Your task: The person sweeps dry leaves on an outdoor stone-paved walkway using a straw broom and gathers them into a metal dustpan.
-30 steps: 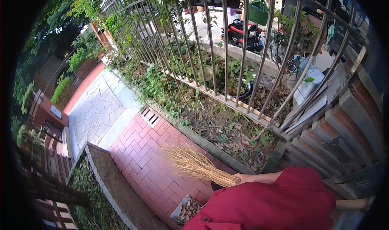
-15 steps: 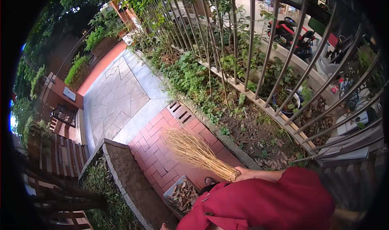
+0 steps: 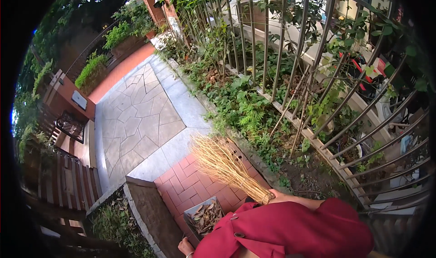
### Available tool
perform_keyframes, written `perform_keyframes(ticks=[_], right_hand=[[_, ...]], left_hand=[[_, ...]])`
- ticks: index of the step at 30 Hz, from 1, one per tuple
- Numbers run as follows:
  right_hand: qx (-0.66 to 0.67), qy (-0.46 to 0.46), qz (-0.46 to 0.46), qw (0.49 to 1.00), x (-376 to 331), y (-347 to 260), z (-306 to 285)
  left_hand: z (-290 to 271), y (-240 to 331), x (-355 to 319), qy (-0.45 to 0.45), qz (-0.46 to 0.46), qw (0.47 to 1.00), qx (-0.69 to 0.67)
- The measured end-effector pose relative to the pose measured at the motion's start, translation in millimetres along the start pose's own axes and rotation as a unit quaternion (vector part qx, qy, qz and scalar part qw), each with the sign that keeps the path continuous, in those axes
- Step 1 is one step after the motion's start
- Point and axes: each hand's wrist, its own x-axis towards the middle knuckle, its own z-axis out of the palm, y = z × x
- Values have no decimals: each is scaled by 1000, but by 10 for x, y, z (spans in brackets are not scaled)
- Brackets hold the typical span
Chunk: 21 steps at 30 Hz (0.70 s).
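Observation:
My right hand (image 3: 279,197) is closed around the bound end of a straw broom (image 3: 227,167). The broom's bristles fan out forward and left over the red brick path. Low in the view, my left hand (image 3: 185,246) is closed by the dark wall, with a thin wire-like handle at its fingers. Right beside that hand is a grey dustpan (image 3: 196,208) holding dry brown leaves (image 3: 208,217). My red top covers the pan's near side.
Red bricks (image 3: 175,180) meet grey stone paving (image 3: 136,117) ahead. A low planter wall (image 3: 152,212) borders the left side. To the right, a kerb edges a planted bed (image 3: 245,108) before a metal fence (image 3: 318,76). A bench (image 3: 70,180) stands far left.
The view has shifted forward along the path. My left hand has come further into sight, and the dustpan and broom have moved along with me, nearer the grey paving.

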Motion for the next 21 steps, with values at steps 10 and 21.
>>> perform_keyframes(ticks=[10,21], right_hand=[[37,-10,2,999,1652,-1693,-311],[42,-50,-29,997,3013,-3362,-391]], left_hand=[[60,834,2117,89,-242,952,-168],[164,1182,4063,169,-323,891,-272]])
